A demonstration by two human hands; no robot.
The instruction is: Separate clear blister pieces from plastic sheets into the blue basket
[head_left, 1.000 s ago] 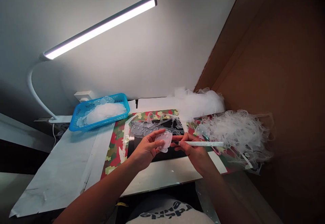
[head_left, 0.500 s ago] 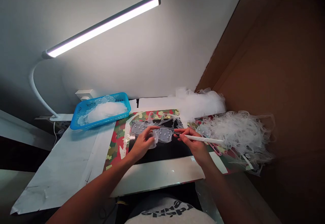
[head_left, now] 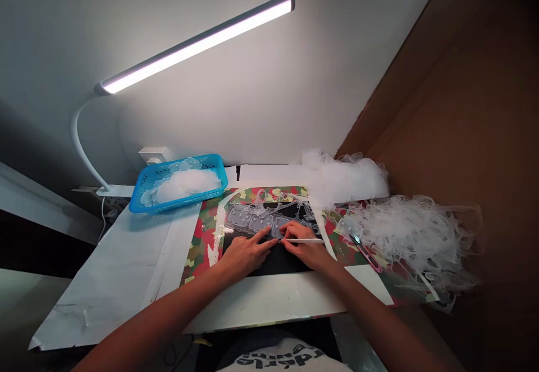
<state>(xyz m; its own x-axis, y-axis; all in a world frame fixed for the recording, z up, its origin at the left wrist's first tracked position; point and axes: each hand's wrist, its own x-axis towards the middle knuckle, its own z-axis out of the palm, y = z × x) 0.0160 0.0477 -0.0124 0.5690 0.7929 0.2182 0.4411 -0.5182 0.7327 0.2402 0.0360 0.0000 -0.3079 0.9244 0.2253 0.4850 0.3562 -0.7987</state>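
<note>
My left hand (head_left: 247, 255) lies with its fingers stretched out over the near edge of a sheet of clear, rounded pieces dotted with small white spots (head_left: 241, 218). In my right hand (head_left: 310, 253) is a slim white pen-like tool (head_left: 311, 241), pinched close to its tip. That tip meets the sheet beside my left fingertips; its exact shape is too small to make out. Beneath the sheet is a black board (head_left: 273, 264). Thin clear strips (head_left: 301, 206) curl along the far side of the sheet. My right fingers cover part of the pieces.
At the back left stands a blue basket (head_left: 181, 199) holding translucent pieces. White gauzy material (head_left: 347, 180) is heaped at the back right, with tangled clear strips (head_left: 416, 231) nearer me. Pink-handled snips (head_left: 371, 259) lie by them. A lit lamp (head_left: 202, 43) hangs above.
My hands have come together over the sheet. The left has flattened its fingers and lowered; the right has brought the tool's tip left and nearer me. The whole view has shifted slightly.
</note>
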